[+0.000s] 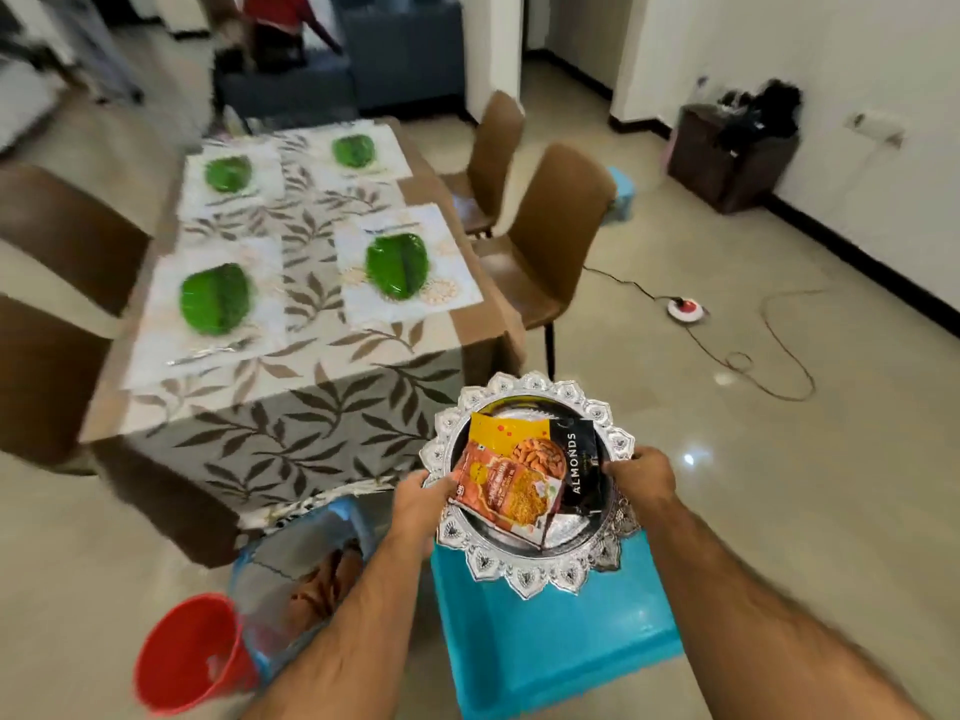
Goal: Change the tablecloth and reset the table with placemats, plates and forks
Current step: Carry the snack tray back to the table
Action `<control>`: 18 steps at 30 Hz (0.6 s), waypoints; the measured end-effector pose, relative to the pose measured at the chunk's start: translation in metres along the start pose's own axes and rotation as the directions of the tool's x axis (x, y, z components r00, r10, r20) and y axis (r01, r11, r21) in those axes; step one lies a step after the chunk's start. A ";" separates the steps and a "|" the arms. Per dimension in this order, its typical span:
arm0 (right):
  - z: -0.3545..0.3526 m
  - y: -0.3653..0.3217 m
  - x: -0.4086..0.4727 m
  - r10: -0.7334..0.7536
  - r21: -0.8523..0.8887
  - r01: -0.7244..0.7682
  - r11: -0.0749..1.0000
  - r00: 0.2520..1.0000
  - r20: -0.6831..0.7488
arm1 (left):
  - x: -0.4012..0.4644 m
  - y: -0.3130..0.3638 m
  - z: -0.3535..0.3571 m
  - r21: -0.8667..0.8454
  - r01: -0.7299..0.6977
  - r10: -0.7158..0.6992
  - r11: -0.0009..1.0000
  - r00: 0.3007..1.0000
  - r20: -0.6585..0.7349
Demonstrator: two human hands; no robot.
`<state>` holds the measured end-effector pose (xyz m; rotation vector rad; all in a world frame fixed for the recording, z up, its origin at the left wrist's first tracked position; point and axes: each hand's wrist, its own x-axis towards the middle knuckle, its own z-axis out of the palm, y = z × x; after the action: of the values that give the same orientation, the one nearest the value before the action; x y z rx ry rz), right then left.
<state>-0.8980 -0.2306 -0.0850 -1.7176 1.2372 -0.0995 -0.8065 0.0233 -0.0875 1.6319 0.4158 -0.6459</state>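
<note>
- Both our hands grip the silver tray [524, 574]: left hand [421, 504] at its nine o'clock rim, right hand [644, 478] at three o'clock, snack packets [519, 475] on top.
- We see the table [291, 407] at eleven o'clock, nearer our left hand, its long axis running away from us.
- Placemats [410, 262], green plates [397, 267] and a fork [208, 353] look already set.

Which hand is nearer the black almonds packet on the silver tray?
Right. The right hand grips the tray rim beside the almonds packet, touching its edge; the left hand holds the opposite rim, beyond the orange snack packet.
</note>
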 end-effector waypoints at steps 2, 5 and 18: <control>0.018 -0.032 -0.025 -0.065 -0.023 0.066 0.998 0.997 0.044 | -0.017 0.018 -0.038 -0.012 -0.047 0.047 0.999 0.998 -0.050; 0.046 -0.070 -0.062 -0.138 -0.040 0.142 0.989 0.987 0.085 | -0.040 0.035 -0.098 0.008 -0.123 0.123 0.992 0.983 -0.138; 0.172 -0.150 -0.275 -0.314 0.113 0.295 0.949 0.925 0.216 | -0.048 0.009 -0.376 -0.042 -0.237 0.220 0.971 0.943 -0.248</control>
<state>-0.8320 0.0904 0.0571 -1.7855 0.7797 -0.1271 -0.7731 0.3954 -0.0229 1.6655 0.4125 -0.2546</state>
